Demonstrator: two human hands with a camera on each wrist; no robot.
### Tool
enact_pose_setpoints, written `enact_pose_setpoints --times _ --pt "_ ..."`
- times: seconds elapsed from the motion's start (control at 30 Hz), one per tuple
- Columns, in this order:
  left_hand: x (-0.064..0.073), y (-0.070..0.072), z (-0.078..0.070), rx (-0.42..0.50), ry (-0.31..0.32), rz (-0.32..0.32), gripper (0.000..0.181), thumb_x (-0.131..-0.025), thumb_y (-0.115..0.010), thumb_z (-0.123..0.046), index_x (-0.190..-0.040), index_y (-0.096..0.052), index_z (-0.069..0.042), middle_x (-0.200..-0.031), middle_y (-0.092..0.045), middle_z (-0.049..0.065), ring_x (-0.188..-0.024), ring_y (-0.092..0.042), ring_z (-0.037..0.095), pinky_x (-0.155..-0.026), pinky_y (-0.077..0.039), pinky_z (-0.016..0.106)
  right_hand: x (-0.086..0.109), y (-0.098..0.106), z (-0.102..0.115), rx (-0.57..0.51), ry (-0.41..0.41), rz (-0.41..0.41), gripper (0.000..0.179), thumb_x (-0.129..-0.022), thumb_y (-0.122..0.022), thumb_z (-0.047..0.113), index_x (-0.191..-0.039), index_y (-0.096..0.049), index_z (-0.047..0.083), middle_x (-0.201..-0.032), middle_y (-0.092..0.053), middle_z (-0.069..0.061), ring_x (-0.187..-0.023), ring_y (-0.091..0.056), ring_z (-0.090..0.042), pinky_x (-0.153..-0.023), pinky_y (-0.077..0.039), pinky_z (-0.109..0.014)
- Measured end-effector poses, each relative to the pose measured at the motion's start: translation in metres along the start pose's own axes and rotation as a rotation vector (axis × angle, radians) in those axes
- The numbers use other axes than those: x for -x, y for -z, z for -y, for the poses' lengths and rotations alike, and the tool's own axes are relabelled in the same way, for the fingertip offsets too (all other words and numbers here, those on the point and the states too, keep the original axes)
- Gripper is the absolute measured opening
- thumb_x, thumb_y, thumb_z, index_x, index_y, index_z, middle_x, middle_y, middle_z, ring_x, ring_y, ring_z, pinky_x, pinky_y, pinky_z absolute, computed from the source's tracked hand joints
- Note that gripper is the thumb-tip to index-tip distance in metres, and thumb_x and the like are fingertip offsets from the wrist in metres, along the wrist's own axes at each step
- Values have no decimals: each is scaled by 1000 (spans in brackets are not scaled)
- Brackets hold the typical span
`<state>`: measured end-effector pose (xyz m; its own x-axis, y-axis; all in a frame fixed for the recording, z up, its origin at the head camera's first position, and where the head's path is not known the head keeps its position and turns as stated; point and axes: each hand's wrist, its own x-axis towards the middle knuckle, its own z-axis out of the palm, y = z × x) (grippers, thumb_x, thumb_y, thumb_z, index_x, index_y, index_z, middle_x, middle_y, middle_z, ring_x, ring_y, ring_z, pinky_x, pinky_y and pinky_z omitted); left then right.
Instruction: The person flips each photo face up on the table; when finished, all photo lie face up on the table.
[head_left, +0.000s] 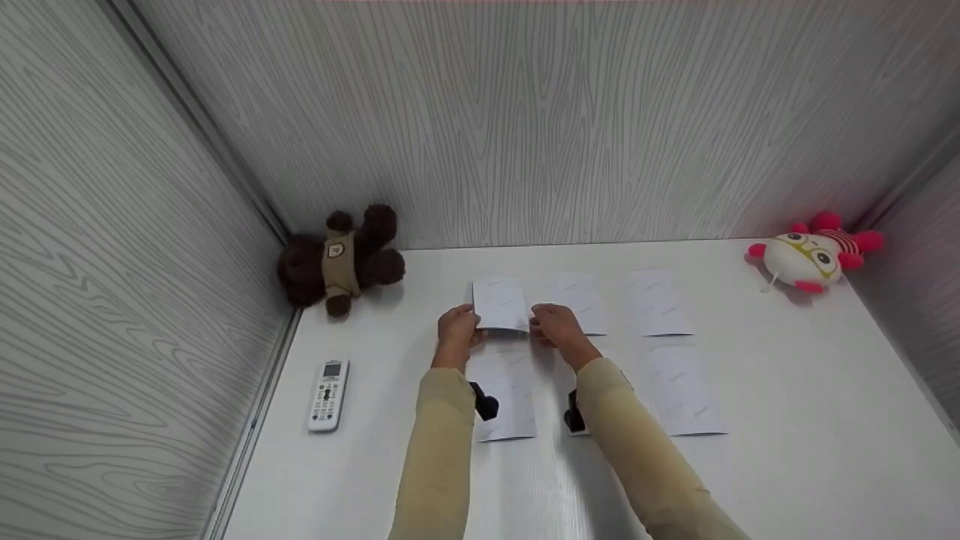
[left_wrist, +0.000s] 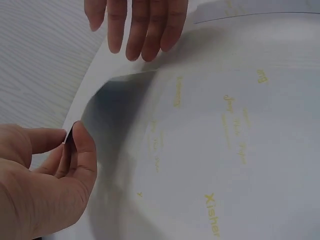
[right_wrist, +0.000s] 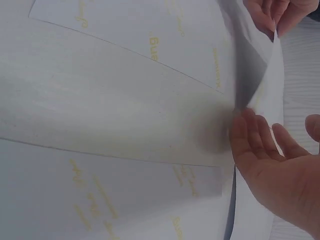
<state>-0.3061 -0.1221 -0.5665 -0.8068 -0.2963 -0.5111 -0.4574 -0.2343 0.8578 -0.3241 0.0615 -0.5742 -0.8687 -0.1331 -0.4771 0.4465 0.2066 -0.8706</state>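
Basically, white tbl (head_left: 810, 390) w/ paper sheets (head_left: 501, 304), streaky grey walls (head_left: 525, 127) behind & L/R.

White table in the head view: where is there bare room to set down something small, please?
Widest: between the rightmost papers and right wall, in front of the pink-and-white doll. Smaller: between the remote and the left sleeve. Crowded: the middle, where papers lie close and the left grip holds a raised sheet near the right grip.

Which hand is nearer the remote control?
Left. The left hand pinches the lifted sheet, right of the remote control; the right hand is farther right, across that sheet.
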Motion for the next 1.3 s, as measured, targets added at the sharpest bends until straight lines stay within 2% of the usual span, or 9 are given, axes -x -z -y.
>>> enact_pose_setpoints --times 0.2,0.33,0.47,0.6,0.7,0.97,1.07,1.17,1.3 --pt "-3 5 -8 181 47 100 46 -98 -51 1 -144 -54 -3 -105 -55 11 -76 -59 16 -81 -56 31 -4 1 4 -1 146 -123 38 -108 -42 14 -141 -59 6 -134 -62 -20 -120 -62 -36 -104 -51 -47" --pt "-4 7 -11 301 94 157 37 -99 -56 -1 -136 -59 3 -99 -54 10 -78 -58 16 -82 -55 30 -6 -2 4 13 182 -90 46 -103 -38 0 -142 -59 10 -141 -59 -17 -120 -62 -31 -103 -51 -43" --pt "-4 9 -13 332 127 165 22 -99 -63 -7 -116 -60 6 -92 -58 10 -79 -61 18 -81 -55 30 -6 -4 2 46 222 -78 48 -100 -42 -4 -142 -60 10 -148 -55 -16 -124 -63 -28 -106 -52 -39" --pt "-4 11 -12 286 117 191 18 -98 -64 -9 -110 -60 3 -86 -58 7 -83 -63 20 -94 -54 37 -7 -4 1 116 250 -142 39 -100 -52 2 -136 -65 8 -142 -61 -15 -123 -64 -26 -105 -53 -39" --pt "-4 13 -11 236 89 220 21 -100 -63 -11 -115 -61 4 -89 -59 7 -89 -63 22 -101 -51 40 -8 -3 1 182 267 -179 35 -100 -54 5 -132 -68 9 -137 -65 -14 -119 -66 -26 -102 -54 -40" --pt "-4 16 -9 -45 4 280 40 -105 -43 -1 -142 -59 -5 -137 -58 13 -120 -61 29 -105 -51 39 -6 -2 0 289 371 -245 27 -101 -57 8 -123 -72 9 -123 -72 -13 -115 -68 -27 -98 -56 -42" --pt "-4 17 -10 -132 -47 298 42 -104 -48 -1 -144 -57 -8 -144 -56 16 -127 -58 33 -101 -54 38 -6 -4 1 271 402 -241 25 -102 -57 10 -121 -73 11 -118 -74 -11 -111 -69 -25 -94 -56 -40" --pt "-5 17 -12 -199 -103 289 40 -103 -55 -7 -143 -59 -12 -141 -60 16 -128 -58 34 -90 -57 33 -6 -6 4 261 430 -250 22 -103 -59 13 -118 -74 13 -115 -75 -8 -107 -70 -21 -90 -57 -37" --pt "-5 15 -15 -254 -171 249 34 -102 -60 -15 -135 -66 -16 -131 -65 14 -110 -66 28 -75 -57 27 -5 -6 12 246 465 -280 20 -103 -61 18 -116 -76 14 -110 -76 -8 -100 -70 -19 -86 -58 -34"
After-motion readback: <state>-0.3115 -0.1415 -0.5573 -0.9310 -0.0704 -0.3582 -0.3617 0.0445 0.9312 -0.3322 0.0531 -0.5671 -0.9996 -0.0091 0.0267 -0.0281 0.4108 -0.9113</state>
